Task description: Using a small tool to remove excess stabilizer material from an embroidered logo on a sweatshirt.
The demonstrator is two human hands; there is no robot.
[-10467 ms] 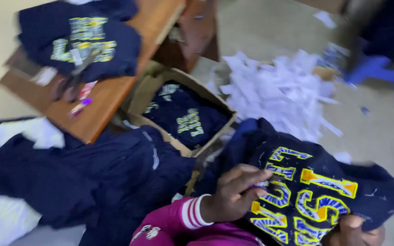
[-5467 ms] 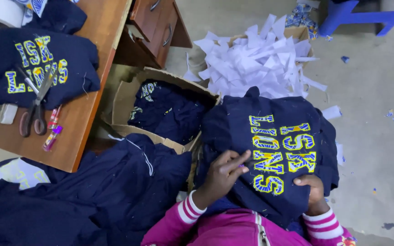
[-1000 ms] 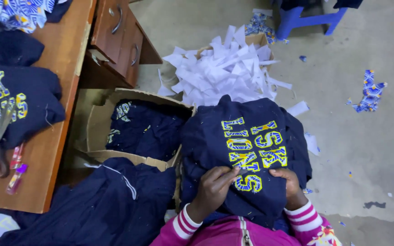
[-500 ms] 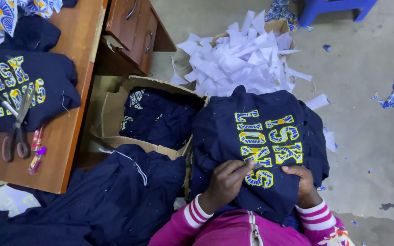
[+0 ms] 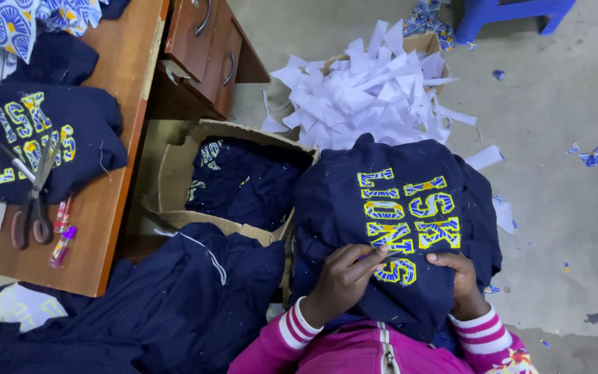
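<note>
A navy garment with yellow and blue appliqué letters lies spread over my lap. My left hand rests on the lowest letters, its fingers pinched around a thin pale tool whose tip touches the lettering. My right hand grips the garment just right of the same letters, with the thumb on top and the fingers tucked under the fabric. Both wrists show pink cuffs with white stripes.
An open cardboard box holding more navy garments stands to the left. A heap of white paper scraps lies beyond it. A wooden desk carries another lettered garment, scissors and small markers. More navy cloth covers the floor at lower left.
My hands stay on the lettering, and the left fingers have shifted slightly along the lowest letters. The view has shifted a little over the last second.
</note>
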